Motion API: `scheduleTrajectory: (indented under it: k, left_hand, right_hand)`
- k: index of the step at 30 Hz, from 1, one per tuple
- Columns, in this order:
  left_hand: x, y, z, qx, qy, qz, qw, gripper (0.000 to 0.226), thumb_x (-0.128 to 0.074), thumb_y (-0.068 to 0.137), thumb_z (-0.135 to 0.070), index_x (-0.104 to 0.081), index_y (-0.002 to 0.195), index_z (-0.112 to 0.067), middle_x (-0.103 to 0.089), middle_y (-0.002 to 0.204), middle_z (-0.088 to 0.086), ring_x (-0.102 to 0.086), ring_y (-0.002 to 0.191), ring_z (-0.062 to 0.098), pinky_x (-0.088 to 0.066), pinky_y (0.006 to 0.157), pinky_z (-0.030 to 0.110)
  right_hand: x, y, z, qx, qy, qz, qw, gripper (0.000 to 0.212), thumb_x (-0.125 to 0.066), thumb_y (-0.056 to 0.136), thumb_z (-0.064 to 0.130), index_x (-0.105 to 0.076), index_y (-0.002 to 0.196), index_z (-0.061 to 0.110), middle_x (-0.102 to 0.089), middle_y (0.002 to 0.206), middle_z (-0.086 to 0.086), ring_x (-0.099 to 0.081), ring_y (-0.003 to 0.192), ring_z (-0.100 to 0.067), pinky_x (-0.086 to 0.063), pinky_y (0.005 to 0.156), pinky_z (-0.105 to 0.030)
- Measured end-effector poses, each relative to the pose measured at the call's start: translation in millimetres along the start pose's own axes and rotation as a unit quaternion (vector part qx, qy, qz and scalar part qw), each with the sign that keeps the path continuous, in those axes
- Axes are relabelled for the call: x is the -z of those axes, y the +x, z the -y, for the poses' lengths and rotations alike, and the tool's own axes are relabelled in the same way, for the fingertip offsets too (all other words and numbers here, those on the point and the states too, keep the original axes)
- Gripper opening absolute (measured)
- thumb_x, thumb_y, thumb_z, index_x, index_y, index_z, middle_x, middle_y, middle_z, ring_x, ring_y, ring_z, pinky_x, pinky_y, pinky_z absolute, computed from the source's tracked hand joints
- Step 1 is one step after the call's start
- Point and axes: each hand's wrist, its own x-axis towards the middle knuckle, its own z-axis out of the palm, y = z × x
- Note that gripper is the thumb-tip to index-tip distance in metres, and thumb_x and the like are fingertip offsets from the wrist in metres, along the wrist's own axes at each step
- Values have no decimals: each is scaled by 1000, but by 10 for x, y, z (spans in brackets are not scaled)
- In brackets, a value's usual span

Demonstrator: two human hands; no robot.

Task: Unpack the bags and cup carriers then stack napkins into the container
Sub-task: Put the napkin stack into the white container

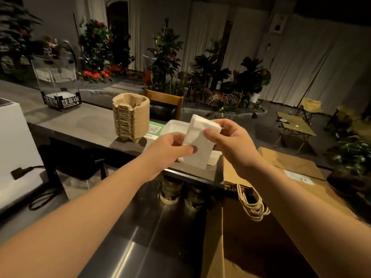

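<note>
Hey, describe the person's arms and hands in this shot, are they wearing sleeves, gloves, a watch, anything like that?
Both forearms are bare from the bottom edge of the picture up to the wrists, with no sleeve in view. The left hand and right hand wear no gloves. No watch, bracelet or ring shows on either wrist or on the fingers that can be seen. No markings or tattoos are visible in this dim light.

The napkins (197,145) are plain white, as is the container (172,127) behind them, and the stacked cup carriers (130,117) are pale brown pulp. The paper bags (291,163) are kraft brown with cream twisted handles (252,203). The worktop (80,121) is matte grey, bearing a green card (153,129) with a black-and-white QR pattern.
</note>
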Motion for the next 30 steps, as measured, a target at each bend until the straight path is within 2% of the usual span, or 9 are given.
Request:
scheduleTrajectory:
  k: [4,9,13,15,18,20,22,27,30]
  left_hand:
    - [106,384,-179,-19,70,-20,997,40,-79,88,-35,-63,125,-32,-73,108,-10,-66,105,12,-53,94,35]
    - [212,802,-348,-16,104,-18,994,38,-78,91,-29,-61,125,-31,-71,109,-6,-65,100,11,-49,72,24]
    - [271,1122,-330,34,83,-3,996,32,-76,91,-23,-64,121,-22,-71,111,2,-68,99,17,-54,69,24]
    - [290,1266,-289,59,103,-9,993,27,-76,90,-25,-68,115,-20,-71,110,5,-68,100,21,-56,71,27]
    - [305,1453,-237,101,137,-5,985,23,-78,87,-27,-72,106,-17,-72,111,11,-68,104,29,-61,85,39]
    - [307,1546,-209,133,149,15,980,23,-78,88,-24,-72,108,-15,-73,107,10,-70,97,26,-62,73,33]
    - [307,1635,-169,158,167,28,973,26,-78,89,-22,-71,112,-15,-75,103,7,-72,91,23,-60,64,29]
    - [272,1820,-58,199,201,42,958,35,-79,90,-18,-67,122,-14,-72,108,10,-72,95,25,-63,81,36]
    - [230,1845,-59,209,224,46,951,33,-78,91,-18,-64,120,-11,-69,108,11,-69,94,24,-62,81,35]
  right_hand:
    - [52,464,58,16,-48,-10,999,21,-74,92,17,-68,111,14,-75,104,-7,-72,100,-25,-60,91,-44]
    - [104,957,-1,10,-92,-20,996,13,-69,95,19,-68,108,18,-74,107,-8,-72,101,-26,-60,92,-45]
    - [95,1278,-145,-8,-130,-22,991,21,-69,95,22,-68,114,14,-73,107,-5,-70,99,-20,-61,83,-30]
    - [69,1393,-236,-14,-141,-22,990,20,-71,94,23,-69,112,15,-73,104,-2,-69,93,-13,-58,76,-24]
    - [28,1557,-397,-38,-167,-25,985,21,-74,92,27,-69,110,18,-73,106,0,-69,99,-17,-57,88,-34]
    - [2,1657,-484,-61,-187,-22,980,17,-73,92,26,-71,107,18,-72,108,-1,-67,103,-19,-56,91,-37]
    - [-29,1729,-539,-81,-203,-17,976,14,-72,91,23,-72,104,18,-71,107,0,-65,102,-18,-52,85,-33]
    - [-117,1827,-664,-111,-243,-23,963,12,-72,92,21,-72,102,15,-69,100,-1,-64,95,-17,-48,66,-25]
    - [-146,1871,-713,-139,-296,-13,945,8,-71,91,20,-75,90,13,-69,90,-4,-62,77,-17,-47,56,-24]
